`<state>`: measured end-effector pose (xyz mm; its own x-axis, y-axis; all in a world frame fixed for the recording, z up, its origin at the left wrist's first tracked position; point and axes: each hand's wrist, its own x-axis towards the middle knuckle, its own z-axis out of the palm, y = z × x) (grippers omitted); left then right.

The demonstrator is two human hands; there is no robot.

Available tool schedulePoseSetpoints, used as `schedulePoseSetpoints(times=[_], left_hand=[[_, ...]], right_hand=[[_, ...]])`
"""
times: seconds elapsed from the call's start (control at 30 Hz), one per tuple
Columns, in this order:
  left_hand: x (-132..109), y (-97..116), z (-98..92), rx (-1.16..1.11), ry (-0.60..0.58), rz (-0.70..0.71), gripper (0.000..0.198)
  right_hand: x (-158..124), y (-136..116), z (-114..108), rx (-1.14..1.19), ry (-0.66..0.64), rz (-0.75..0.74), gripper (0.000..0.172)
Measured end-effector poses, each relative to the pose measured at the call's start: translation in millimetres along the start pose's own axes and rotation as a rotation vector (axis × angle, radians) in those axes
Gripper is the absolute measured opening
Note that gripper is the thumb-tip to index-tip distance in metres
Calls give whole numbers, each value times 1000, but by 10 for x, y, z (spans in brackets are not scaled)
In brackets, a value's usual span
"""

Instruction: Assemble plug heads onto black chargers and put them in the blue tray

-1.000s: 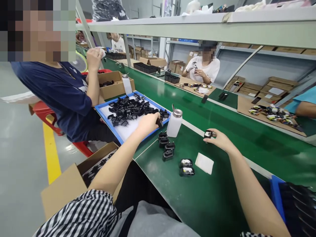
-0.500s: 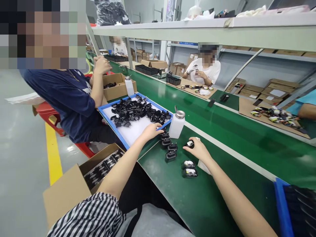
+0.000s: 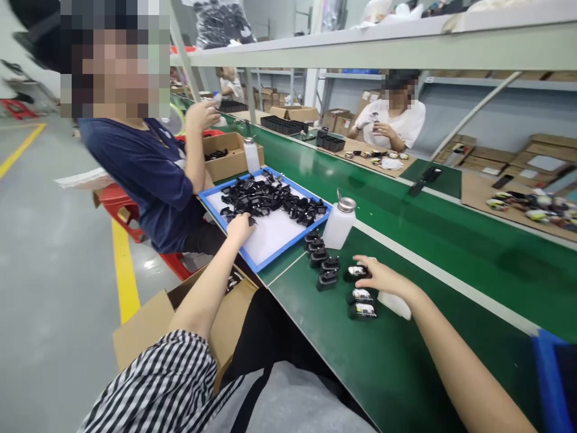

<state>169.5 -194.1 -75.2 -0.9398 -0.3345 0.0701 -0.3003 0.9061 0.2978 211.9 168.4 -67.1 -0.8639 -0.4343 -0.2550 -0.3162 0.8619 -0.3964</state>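
Note:
My left hand (image 3: 240, 230) is at the near left side of a blue-rimmed tray (image 3: 295, 248), its fingers curled on a black plug housing (image 3: 251, 221) by the loose pile. My right hand (image 3: 383, 278) has thumb and forefinger apart around a black housing with white and yellow parts inside (image 3: 357, 272), which rests on the green table. Two similar filled housings (image 3: 362, 304) stand just nearer to me. To their left, several black plug housings (image 3: 318, 257) with pins stand in a row. A folded white cloth (image 3: 394, 305) lies under my right wrist.
A white pump bottle (image 3: 340, 225) stands between the tray and the conveyor belt (image 3: 419, 240). At the right edge is another blue tray (image 3: 550, 373). An open carton (image 3: 142, 328) sits below left. A co-worker in a dark blue shirt (image 3: 139, 162) sits on the left.
My left hand has moved left from the row of plug housings to the tray's pile. My right hand has set its filled housing down by the other two and spread its fingers. The view has shifted.

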Motion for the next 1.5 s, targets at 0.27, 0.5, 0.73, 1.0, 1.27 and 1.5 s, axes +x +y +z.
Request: schedulePoseSetpoints(times=[0.27,0.5,0.73,1.0,1.27,1.5], left_hand=[[10,-81,34,-234,132,-63,30],[-526,385,-181,-1215,35,64,22],[-1090,1112,-145,-1410,-406,400,35],[-1151,1200,72,-1325,-345,343,18],[-1250,1060,232,-1367,-323,243,18],[-1288,1073,256,-1488,-340,152,19]], right_hand=[[-448,469,-9,-41,59,472,32],[-321,308,-63,52,206,403,13],[-106,-48,208,337,611,78,29],[-106,-104,373,226,359,-157,36],[-15,-1,404,367,341,-232,24],[-43,40,310,908,402,-129,11]])
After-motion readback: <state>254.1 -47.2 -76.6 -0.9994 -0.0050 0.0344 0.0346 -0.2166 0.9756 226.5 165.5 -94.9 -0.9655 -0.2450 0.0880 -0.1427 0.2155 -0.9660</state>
